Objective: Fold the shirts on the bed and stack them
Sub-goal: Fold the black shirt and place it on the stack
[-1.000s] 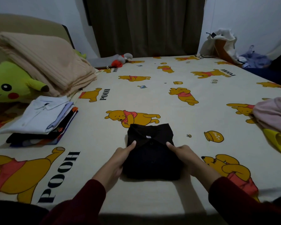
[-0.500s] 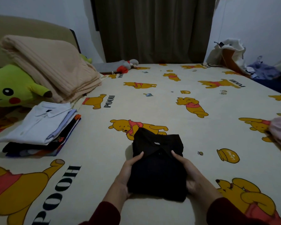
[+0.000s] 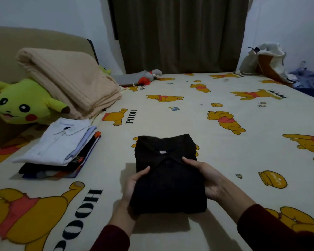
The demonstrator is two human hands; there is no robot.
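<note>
Folded black shirt (image 3: 168,173) held at both edges, left hand (image 3: 134,183) and right hand (image 3: 208,180) clamped on it, just above the bed (image 3: 170,115); stack of folded shirts (image 3: 60,149) lies left (this one apparently not yet added)
</note>
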